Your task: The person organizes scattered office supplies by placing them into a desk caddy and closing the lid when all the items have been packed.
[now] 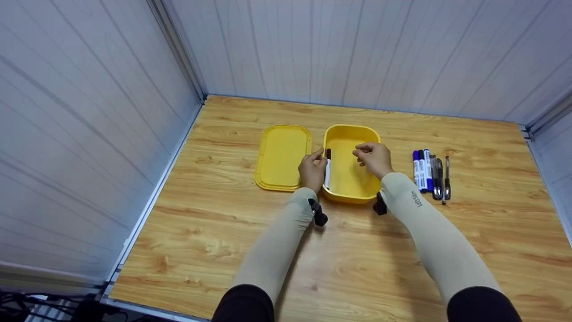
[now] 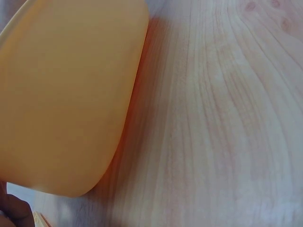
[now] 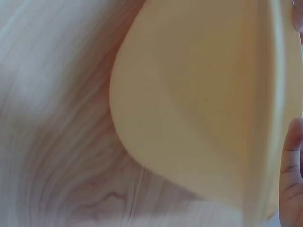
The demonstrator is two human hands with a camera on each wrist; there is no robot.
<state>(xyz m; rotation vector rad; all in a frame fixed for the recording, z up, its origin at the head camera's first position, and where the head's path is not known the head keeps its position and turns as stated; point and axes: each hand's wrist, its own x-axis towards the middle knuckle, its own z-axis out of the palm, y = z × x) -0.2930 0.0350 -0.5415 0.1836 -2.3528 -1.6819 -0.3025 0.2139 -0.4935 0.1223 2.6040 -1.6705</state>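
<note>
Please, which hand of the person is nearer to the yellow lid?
Left. The left hand is at the right edge of the yellow lid; the right hand is farther away, over the yellow box.

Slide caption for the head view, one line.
Left hand at edge of yellow box, right hand over it, one marker inside, lid alongside.

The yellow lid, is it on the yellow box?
No, the yellow lid lies on the wood-grain table, left of the open yellow box.
</note>
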